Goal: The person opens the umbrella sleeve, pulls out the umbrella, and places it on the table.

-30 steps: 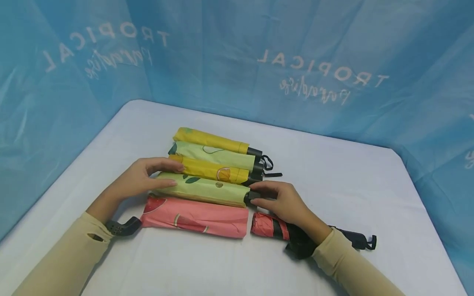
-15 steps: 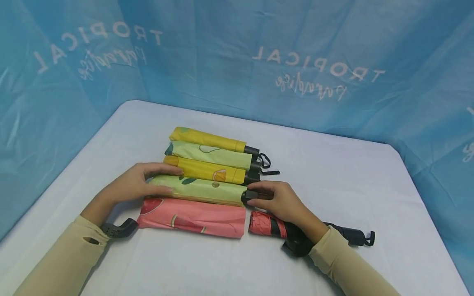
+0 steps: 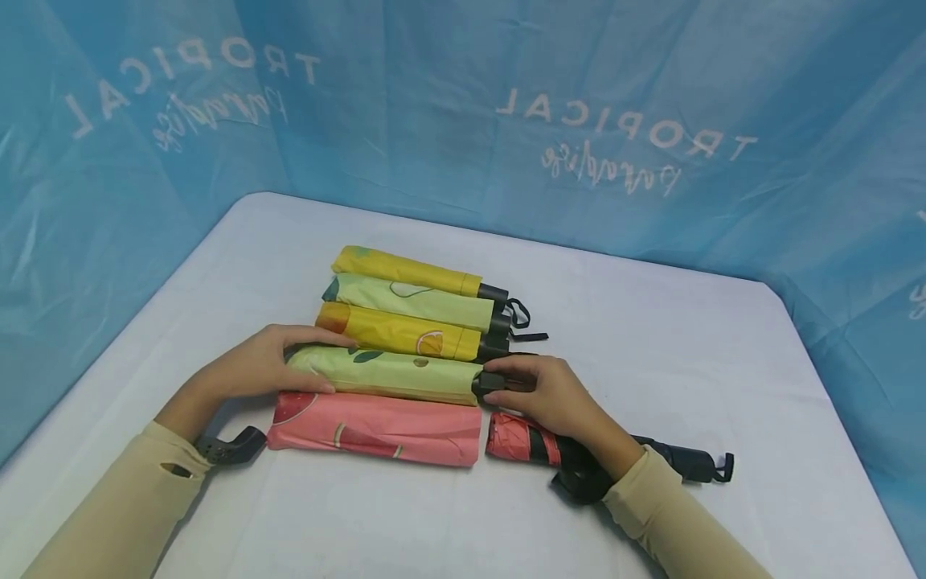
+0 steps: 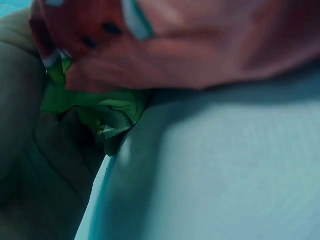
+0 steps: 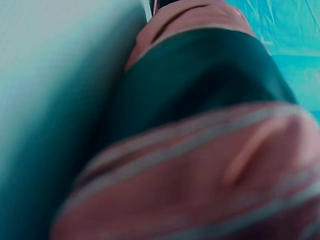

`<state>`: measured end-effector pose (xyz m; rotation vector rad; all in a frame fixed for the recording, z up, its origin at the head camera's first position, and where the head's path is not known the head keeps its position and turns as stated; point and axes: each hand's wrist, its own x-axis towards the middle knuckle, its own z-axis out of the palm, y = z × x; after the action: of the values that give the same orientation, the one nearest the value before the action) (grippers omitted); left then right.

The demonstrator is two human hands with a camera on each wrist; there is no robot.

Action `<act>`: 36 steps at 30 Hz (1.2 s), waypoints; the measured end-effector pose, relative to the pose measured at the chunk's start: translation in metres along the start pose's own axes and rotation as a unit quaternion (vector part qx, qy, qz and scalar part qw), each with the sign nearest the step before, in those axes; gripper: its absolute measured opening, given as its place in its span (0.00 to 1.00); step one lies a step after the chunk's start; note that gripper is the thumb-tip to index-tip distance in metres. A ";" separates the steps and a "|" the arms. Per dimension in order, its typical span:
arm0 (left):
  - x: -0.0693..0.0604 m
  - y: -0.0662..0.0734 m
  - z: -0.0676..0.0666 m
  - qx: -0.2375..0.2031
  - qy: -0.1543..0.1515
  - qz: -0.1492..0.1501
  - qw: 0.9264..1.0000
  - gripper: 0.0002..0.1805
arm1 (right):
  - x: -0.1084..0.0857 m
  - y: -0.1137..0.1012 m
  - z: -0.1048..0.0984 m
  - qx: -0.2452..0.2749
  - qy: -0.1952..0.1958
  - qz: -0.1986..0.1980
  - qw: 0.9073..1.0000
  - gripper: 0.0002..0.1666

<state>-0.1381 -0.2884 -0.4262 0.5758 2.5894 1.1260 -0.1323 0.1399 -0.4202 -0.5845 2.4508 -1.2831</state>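
A light green fruit-print folded umbrella lies between my two hands, fourth from the back in a row. My left hand grips its left end, fingers along the far side and thumb along the near side. At the other end, my right hand pinches the black handle. Just in front lies a pink watermelon-print umbrella cover, seen close in the left wrist view beside crumpled green fabric. A pink and black folded umbrella passes beneath my right wrist and fills the right wrist view.
Behind the green umbrella lie a yellow orange-print umbrella, a pale green one and another yellow one, handles to the right. Blue printed curtains surround the white table.
My left thumb has slid from the top of the green umbrella to its near edge, and the fingers have come off the yellow umbrella. My right hand stays at the handle.
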 end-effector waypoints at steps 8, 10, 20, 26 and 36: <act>0.000 -0.002 -0.002 0.004 -0.001 0.009 1.000 0.34 | 0.002 -0.004 0.000 -0.001 0.002 -0.007 1.000 0.25; 0.000 -0.002 -0.003 0.004 0.001 0.007 1.000 0.34 | 0.002 -0.004 0.000 -0.007 0.004 -0.006 1.000 0.25; -0.001 0.002 -0.005 0.014 0.005 0.001 1.000 0.33 | 0.002 -0.006 0.001 -0.041 0.015 -0.022 0.999 0.24; -0.001 0.002 -0.005 0.015 0.008 0.007 1.000 0.32 | 0.000 -0.005 -0.002 -0.056 0.018 -0.032 0.998 0.23; -0.002 0.001 0.003 0.007 0.008 0.010 1.000 0.30 | -0.004 -0.001 -0.008 -0.040 0.000 -0.022 0.999 0.24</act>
<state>-0.1350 -0.2868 -0.4276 0.5989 2.6117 1.1236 -0.1320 0.1470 -0.4145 -0.6610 2.5134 -1.2049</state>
